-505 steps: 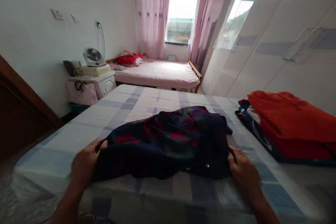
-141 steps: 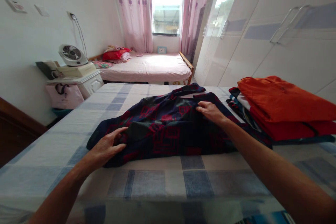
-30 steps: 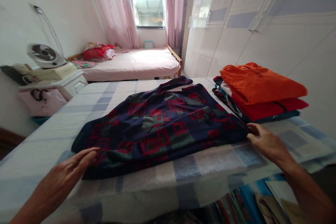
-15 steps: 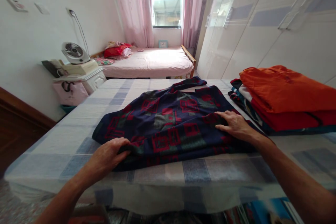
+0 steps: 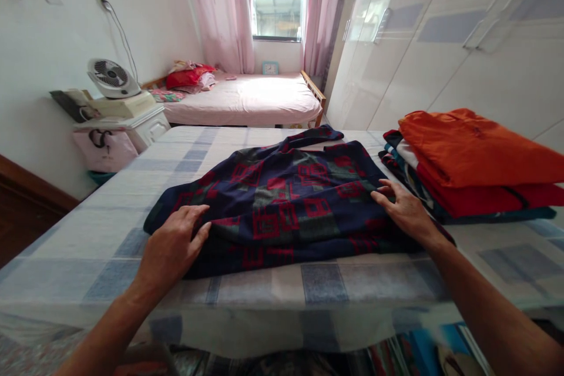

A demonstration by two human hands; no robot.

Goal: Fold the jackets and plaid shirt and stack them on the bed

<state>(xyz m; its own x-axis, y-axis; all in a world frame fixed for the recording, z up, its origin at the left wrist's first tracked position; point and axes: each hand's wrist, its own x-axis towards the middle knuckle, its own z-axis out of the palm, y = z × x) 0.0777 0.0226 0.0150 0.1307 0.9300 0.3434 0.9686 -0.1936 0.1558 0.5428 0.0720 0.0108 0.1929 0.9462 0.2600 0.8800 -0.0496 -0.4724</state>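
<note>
A dark navy shirt with red and grey-green block patterns (image 5: pixel 282 194) lies spread on the bed, its surface rumpled and one sleeve reaching toward the far edge. Over its near left part is my left hand (image 5: pixel 180 241), thumb and fingers apart, with nothing gripped between them. My right hand (image 5: pixel 403 208) is at the shirt's right side, fingers spread and fingertips at the cloth. Whether either hand presses on the fabric is hard to tell.
The bed has a blue-and-white checked sheet (image 5: pixel 324 282). To the right stands a stack of folded clothes with an orange garment (image 5: pixel 480 147) on top. A white nightstand (image 5: pixel 154 126) holds a fan (image 5: pixel 113 77). Beyond is a pink-covered bed (image 5: pixel 264 100); white wardrobes (image 5: pixel 440 64) line the right.
Both hands have let go of the shirt's cloth and opened. The left hand has shifted slightly left, the right slightly outward. The fold they pinched now lies flatter.
</note>
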